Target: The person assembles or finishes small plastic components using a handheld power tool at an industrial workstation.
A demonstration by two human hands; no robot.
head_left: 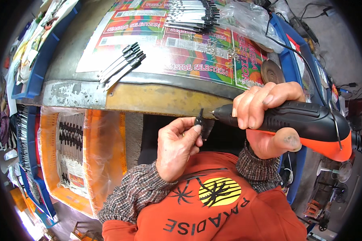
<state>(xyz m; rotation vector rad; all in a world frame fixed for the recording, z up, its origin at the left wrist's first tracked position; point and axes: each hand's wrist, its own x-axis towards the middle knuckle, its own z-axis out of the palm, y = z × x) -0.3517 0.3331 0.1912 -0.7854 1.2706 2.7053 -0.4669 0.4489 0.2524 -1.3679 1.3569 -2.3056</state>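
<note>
My left hand (173,148) is closed, pinching a small black part (199,119) between thumb and fingers just off the table's front edge. A dark narrow piece hangs below the fingertips; its full shape is partly hidden. My right hand (265,102) wraps around a black and orange electric screwdriver (309,116), its thumb lying along the near side. The tool's tip points left, close beside the black part; whether they touch I cannot tell. On the table lies a small group of slim white-and-silver pieces with black ends (122,64).
A larger pile of similar pieces (193,15) lies farther back, near small metal parts (214,48) and clear plastic bags (245,20). Beside these are a brown round disc (272,72) and blue bins (283,48). An orange crate (48,140) stands left; a black cable (305,60) crosses the right side.
</note>
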